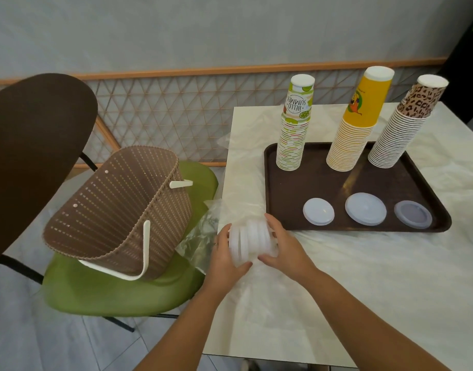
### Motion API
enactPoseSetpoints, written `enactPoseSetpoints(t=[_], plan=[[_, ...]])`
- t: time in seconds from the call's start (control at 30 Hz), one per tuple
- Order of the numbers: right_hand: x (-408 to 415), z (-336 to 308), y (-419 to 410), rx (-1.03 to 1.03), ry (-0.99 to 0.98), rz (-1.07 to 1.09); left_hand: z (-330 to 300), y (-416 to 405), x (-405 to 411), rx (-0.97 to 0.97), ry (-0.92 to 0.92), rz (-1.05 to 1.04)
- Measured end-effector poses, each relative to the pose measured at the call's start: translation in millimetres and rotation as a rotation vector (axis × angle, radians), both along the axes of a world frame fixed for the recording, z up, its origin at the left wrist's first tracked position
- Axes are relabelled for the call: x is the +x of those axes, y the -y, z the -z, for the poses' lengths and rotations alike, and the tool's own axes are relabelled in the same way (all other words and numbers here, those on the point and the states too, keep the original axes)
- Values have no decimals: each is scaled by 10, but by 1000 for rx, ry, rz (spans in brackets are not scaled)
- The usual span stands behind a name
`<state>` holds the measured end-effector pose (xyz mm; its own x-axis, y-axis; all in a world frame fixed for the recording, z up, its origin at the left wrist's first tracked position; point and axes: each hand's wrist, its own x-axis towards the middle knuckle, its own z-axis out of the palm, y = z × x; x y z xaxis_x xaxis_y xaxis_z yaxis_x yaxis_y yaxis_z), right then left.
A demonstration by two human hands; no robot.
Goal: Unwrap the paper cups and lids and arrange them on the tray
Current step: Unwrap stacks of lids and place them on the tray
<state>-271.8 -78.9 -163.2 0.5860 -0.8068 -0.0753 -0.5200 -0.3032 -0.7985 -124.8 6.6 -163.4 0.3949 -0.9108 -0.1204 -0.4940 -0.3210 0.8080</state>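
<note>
Both hands hold one white stack of lids (pixel 252 243) lying on its side. The left hand (pixel 226 257) curls round the left end, and the right hand (pixel 284 246) curls round the right end. The lids are round, thin and look like plastic. They sit at the near left edge of the surface (pixel 363 277), just in front of the tray (pixel 283 199). Crinkly clear plastic wrap (pixel 200 236) lies under the hands and hangs off the left edge.

The surface is pale with soft marble marks, and it looks shiny. The tray is dark brown, flat, with a low rim and round corners. Three tall stacks of paper cups stand upside down along its far side. The left one, the green lime cups (pixel 294 129), has "HELLO SUMMER" written on it. The yellow cups (pixel 357 124) stand in the middle. The spotted cups (pixel 406 127), with a brown animal print, lean a bit on the right. Three round lids lie flat along the near side of the tray: a small white lid (pixel 318 211), a bigger pale lid (pixel 365 209) and a see-through lid (pixel 413 218). They are apart from each other.

To the left is a green chair (pixel 109 293) with a smooth seat. A brown basket (pixel 117 210) with little holes and white handles is tipped over on it. A dark brown chair back (pixel 34 145) is further left. Behind is a grey wall (pixel 203 30) with an orange diamond pattern lower down. The floor (pixel 42 341) is grey tile.
</note>
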Motion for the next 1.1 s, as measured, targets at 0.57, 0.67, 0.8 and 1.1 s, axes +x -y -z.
enactPoseSetpoints(t=[0.57,0.67,0.8,1.1], plan=[[154,114,-227,-334,-450,68,-365,363,-173,262,197,-56],[177,119,-248,-334,-544,69,-366,386,-190,258,230,-87],[121,230,-227,-403,-546,67,-374,401,-141,291,171,-114],[73,259,-168,-391,-581,27,-410,354,-49,242,-40,-246]])
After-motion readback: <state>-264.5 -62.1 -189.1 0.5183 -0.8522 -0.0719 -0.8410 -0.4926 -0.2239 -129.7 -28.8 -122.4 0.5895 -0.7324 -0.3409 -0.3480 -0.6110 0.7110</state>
